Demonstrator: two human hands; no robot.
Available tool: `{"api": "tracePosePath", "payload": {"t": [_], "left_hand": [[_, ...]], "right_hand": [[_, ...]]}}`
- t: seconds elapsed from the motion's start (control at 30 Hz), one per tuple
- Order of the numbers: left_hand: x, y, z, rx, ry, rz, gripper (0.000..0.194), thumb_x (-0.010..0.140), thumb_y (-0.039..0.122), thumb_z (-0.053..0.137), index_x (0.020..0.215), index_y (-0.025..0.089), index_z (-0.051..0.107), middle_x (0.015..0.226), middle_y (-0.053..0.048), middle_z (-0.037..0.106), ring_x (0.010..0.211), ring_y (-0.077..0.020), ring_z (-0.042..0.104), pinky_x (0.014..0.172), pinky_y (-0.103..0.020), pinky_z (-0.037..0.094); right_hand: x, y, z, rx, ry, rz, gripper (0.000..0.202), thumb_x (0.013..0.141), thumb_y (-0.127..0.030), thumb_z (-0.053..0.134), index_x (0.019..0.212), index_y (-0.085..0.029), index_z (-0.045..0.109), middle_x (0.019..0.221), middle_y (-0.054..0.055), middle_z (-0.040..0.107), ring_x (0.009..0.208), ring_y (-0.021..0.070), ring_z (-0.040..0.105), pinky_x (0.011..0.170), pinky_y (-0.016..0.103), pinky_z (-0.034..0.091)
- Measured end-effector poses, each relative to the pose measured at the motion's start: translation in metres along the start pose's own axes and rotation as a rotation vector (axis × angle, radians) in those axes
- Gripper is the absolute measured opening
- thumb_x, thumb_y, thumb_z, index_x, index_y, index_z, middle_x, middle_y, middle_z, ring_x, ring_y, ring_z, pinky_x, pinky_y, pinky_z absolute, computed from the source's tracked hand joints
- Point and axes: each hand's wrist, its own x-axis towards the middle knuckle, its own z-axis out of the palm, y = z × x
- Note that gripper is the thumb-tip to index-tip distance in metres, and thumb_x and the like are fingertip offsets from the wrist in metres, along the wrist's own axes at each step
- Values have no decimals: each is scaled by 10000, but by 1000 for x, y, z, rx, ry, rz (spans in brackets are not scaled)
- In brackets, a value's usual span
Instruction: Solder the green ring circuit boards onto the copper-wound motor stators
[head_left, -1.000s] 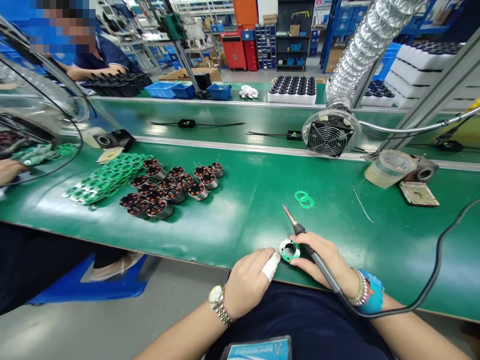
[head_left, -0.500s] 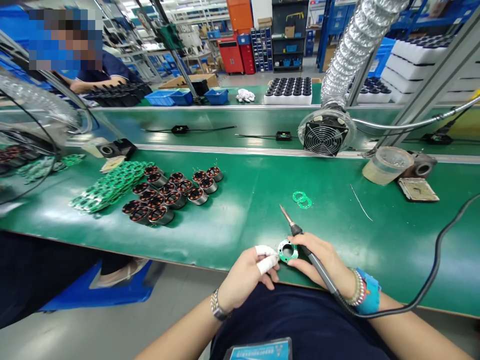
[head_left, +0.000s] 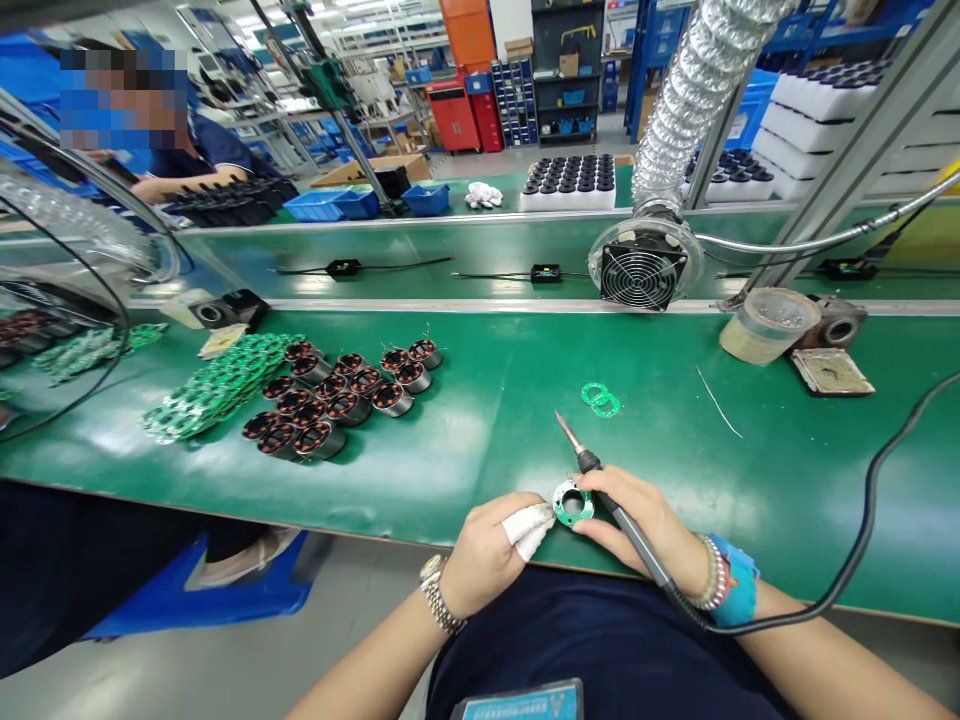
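Near the table's front edge, my right hand (head_left: 652, 525) is closed around a soldering iron (head_left: 626, 522), its tip pointing up and to the left, away from the work. The thumb and forefinger of that hand also grip a ring-shaped green circuit board (head_left: 562, 516) by its right side. Whatever lies under the board is mostly hidden. My left hand (head_left: 491, 545), with white covers on two fingers, is pinched together at the board's left edge. What it pinches is too small to make out. Two loose green rings (head_left: 601, 399) lie overlapping beyond the iron's tip.
Several copper-wound motor stators (head_left: 349, 405) stand to the left, beside a heap of green ring boards (head_left: 217, 385). A fan (head_left: 643, 272) on a foil duct stands behind. A solder wire (head_left: 718, 402), tub (head_left: 769, 325) and sponge tray (head_left: 832, 372) lie right. Another person sits at far left.
My left hand's fingers have drawn closer together at the board's left edge, and its wrist has turned. The right hand, iron and board stay nearly in place; the view has shifted slightly.
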Motion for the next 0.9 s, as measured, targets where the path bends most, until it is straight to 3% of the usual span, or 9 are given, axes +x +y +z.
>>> {"api": "tracePosePath", "payload": {"t": [0.1,0.2,0.27,0.4,0.5,0.6,0.73,0.83,0.9], "left_hand": [[8,8,6,-48,39,-119,98,783,136,520,735,160,602,719,-56,627,646,-140,595,604,-239,493],[12,16,18,-139,170,-346,131,749,140,527,623,167,505,590,4,520,492,-100,513,463,-200,450],[10,20,26,-128,263,-406,137,754,142,528,624,165,493,582,14,499,473,-93,502,444,-194,447],[-9,20,35,147,334,-153,115,799,97,494,859,128,587,763,-67,613,679,-149,601,625,-249,518],[-23,19,34,330,266,51,319,797,26,432,1094,85,534,966,-144,634,886,-208,609,756,-300,523],[-25,19,24,435,152,91,385,794,18,398,1156,89,509,1032,-159,626,978,-267,582,777,-366,524],[-6,14,6,223,-25,-40,353,812,153,511,1165,158,507,1137,-134,583,1062,-261,547,876,-401,494],[10,7,3,4,-101,-162,616,738,301,650,1276,150,389,1262,-157,503,1139,-263,505,940,-415,458],[16,4,7,-89,-130,-221,667,729,340,660,1299,159,364,1279,-150,500,1153,-258,499,959,-423,440]], "right_hand": [[-1,0,1,3,7,-4,265,820,-206,597,1068,-187,504,901,56,571,783,161,565,706,276,479],[-2,1,4,-11,26,-10,268,821,-200,594,1072,-191,499,889,51,554,758,155,547,686,270,474],[-3,1,6,-28,47,-7,272,823,-196,588,1078,-195,493,886,51,542,748,157,534,676,273,473],[-4,0,9,-31,50,5,283,829,-190,578,1094,-206,479,909,58,533,776,170,531,701,292,477],[-4,0,10,-19,47,-3,285,836,-189,570,1102,-210,471,921,61,534,796,176,533,714,299,479],[-4,0,10,-12,46,-4,284,838,-185,565,1105,-210,472,931,63,538,807,176,538,727,303,482],[-3,1,10,0,53,12,288,822,-199,590,1090,-206,485,915,57,552,787,172,555,718,301,492],[-3,2,7,17,65,40,345,786,-210,637,1095,-211,485,950,59,586,829,181,589,748,305,503],[-5,4,3,55,100,79,376,785,-182,628,1122,-215,465,1035,70,600,921,189,601,818,314,498]]}}
